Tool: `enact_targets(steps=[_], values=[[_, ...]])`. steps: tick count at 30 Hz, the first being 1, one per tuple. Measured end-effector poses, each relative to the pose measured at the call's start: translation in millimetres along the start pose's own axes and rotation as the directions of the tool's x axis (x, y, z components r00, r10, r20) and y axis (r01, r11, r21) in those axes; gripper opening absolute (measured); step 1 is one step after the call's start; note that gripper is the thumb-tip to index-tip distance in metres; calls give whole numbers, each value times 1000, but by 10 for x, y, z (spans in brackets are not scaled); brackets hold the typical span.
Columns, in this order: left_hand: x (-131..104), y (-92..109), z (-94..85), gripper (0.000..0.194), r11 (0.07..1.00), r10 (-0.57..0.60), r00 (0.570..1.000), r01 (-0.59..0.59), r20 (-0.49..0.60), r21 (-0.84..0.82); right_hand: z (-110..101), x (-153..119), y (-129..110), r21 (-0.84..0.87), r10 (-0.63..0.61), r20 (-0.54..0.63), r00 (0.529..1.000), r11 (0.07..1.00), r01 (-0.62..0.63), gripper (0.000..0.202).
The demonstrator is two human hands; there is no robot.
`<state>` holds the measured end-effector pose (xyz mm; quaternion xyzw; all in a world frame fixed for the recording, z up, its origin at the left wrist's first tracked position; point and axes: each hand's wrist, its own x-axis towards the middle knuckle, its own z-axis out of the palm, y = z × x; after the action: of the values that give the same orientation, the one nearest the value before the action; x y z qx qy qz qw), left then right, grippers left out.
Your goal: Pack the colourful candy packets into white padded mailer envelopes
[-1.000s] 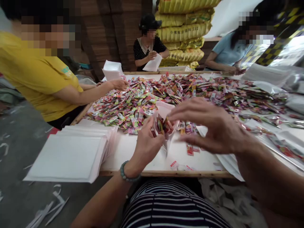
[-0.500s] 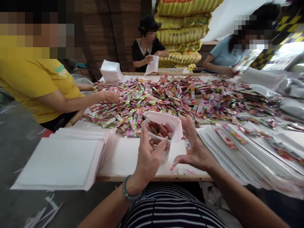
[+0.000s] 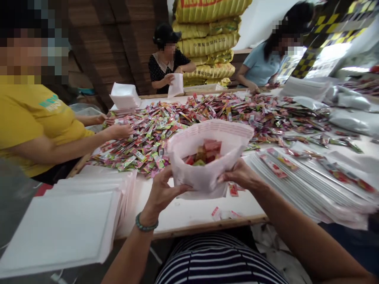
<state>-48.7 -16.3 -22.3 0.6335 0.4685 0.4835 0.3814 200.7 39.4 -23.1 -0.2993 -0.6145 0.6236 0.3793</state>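
A white padded mailer bag [image 3: 207, 183], its mouth wide and facing up, is held between my two hands above the near part of the table. Several small red, brown and green packets [image 3: 211, 148] lie inside it. My left hand [image 3: 167, 187] grips the bag's left side, thumb across the front. On the right side, my right hand [image 3: 239, 175] pinches the bag with thumb in front. The fingers behind the bag are partly hidden. A red packet [image 3: 233, 189] lies on the table just below my right hand.
A heap of colourful small packets [image 3: 154, 134] spreads over the table [image 3: 166, 213]. Flat mailers are stacked at left [image 3: 59, 225] and right [image 3: 284, 189]. One person in yellow [image 3: 50, 122] works at left; two others sit across. Torn scraps [image 3: 222, 213] lie near the front edge.
Both hands, apart half a second ago with the bag standing on the table, now grip its sides. The bag is raised and its mouth is wider. The view has shifted slightly right.
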Motion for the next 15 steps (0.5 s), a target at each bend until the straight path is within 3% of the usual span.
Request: enact_targets(steps=[3, 6, 10, 12, 15], values=[[-72, -116, 169, 67, 996, -91, 991, 93, 102, -14, 2, -125, 97, -17, 65, 95, 993, 998, -63, 58], [-87, -161, 299, 65, 980, -184, 966, 194, 180, -41, 66, -218, 165, 7, 155, 37, 987, 988, -155, 50], [-54, 19, 316, 46, 989, -84, 984, 101, 155, -105, 51, -256, 4, 51, 142, 28, 990, 988, -143, 50], [-54, 54, 319, 52, 989, -70, 982, 91, 173, -118, 8, -260, -21, 2, 119, 69, 991, 993, -119, 56], [-71, -64, 389, 70, 985, -131, 972, 150, 195, -84, -62, -327, 63, -123, 75, 69, 995, 990, -66, 66]])
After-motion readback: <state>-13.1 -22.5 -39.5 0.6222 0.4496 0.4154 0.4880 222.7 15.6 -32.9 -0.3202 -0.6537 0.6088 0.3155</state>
